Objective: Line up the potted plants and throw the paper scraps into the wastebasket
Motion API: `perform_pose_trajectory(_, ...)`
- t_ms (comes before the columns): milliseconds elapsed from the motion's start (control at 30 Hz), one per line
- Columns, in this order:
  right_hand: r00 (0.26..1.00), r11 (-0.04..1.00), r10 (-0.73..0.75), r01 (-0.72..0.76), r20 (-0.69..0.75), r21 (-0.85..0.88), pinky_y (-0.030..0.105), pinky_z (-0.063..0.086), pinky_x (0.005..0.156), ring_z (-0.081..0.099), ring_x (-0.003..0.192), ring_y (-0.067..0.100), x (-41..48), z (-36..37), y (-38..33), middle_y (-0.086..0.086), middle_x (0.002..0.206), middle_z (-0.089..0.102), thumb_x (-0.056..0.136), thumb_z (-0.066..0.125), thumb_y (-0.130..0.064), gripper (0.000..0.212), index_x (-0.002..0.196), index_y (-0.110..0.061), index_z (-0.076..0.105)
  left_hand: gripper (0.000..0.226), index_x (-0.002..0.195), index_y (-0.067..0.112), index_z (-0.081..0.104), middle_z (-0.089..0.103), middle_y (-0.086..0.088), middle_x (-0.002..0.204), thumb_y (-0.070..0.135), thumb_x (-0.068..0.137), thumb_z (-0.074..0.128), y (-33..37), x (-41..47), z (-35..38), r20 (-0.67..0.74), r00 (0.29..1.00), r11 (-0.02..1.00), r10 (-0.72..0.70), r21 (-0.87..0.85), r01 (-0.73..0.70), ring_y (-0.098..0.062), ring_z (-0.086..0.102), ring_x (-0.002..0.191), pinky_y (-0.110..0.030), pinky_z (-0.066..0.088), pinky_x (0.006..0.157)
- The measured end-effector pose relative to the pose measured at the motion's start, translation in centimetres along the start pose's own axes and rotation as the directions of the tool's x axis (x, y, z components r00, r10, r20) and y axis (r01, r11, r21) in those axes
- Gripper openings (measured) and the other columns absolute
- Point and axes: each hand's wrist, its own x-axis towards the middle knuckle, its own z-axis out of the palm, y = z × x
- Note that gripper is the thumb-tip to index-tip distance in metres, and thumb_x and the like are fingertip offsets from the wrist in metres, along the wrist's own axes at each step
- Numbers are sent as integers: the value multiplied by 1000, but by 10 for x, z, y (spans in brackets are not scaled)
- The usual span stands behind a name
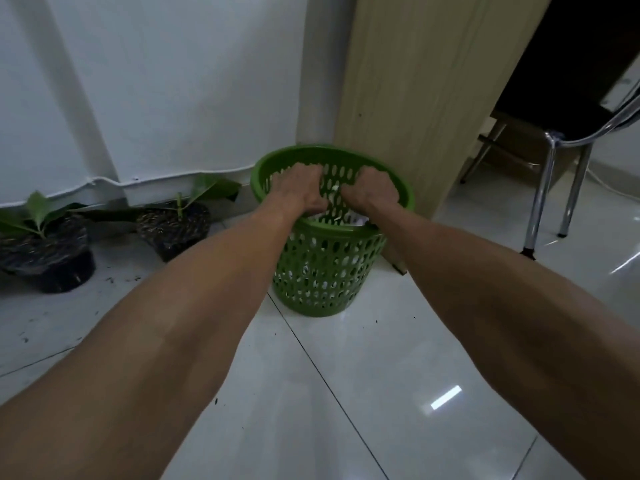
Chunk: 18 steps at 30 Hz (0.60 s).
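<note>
A green perforated wastebasket [322, 285] stands on the tiled floor against a wooden panel. Both my arms reach into its mouth. My left hand [298, 188] and my right hand [372, 190] are side by side just inside the rim, fingers curled downward. White paper scraps [333, 195] show between the two hands, and more white paper lies deeper in the basket. Two potted plants in black pots stand along the white wall to the left, one [52, 258] at the far left and one [173, 226] closer to the basket.
The wooden desk side panel [415, 98] rises right behind the basket. A chair with chrome legs [543, 188] stands to the right. Dark soil crumbs [121, 279] dot the floor near the pots. A white cable runs along the wall base.
</note>
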Motion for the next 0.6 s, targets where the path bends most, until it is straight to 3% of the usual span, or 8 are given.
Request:
perform_pose_trajectory(133,1000,1000,-1,1,-8,31,37,55,75,61,80,22,0,-3,4,5,89,61,93,59,-29,17,92,-13,57,41,121,25,63,68,-1,108,37,82,71,0,-1,-2,-37,999,998,7,56,-5,-27,61,107,-54,37,103)
perform_pose_trajectory(300,997,999,-52,51,-58,-16,42,59,78,66,81,25,-10,-4,2,8,91,68,96,53,-17,16,96,-9,66,20,106,22,75,74,-3,102,20,89,65,-1,-9,-3,-216,976,998,-8,59,21,-26,66,97,-45,44,92)
perform_pose_trajectory(367,994,995,-97,97,-44,-7,45,57,84,65,87,25,-16,-6,-1,5,93,66,95,50,-14,16,103,-12,64,22,108,19,75,75,-5,104,15,90,62,-6,-14,-6,-265,964,999,-8,50,22,-27,67,99,-43,46,93)
perform_pose_trajectory(467,992,990,-128,129,-24,59,49,54,90,64,93,25,-26,-8,-6,4,95,63,96,48,-17,21,111,-14,62,38,126,20,67,69,-6,121,11,90,58,-15,-26,-17,-239,970,999,-37,-20,33,-29,60,116,-45,38,103)
perform_pose_trajectory(600,980,974,-179,190,-91,122,45,54,89,65,97,30,-33,-8,-33,11,106,69,100,43,-27,29,113,-11,63,30,117,21,69,69,-5,122,18,92,52,-40,-54,-55,-246,959,989,-138,20,147,-28,60,117,-51,30,108)
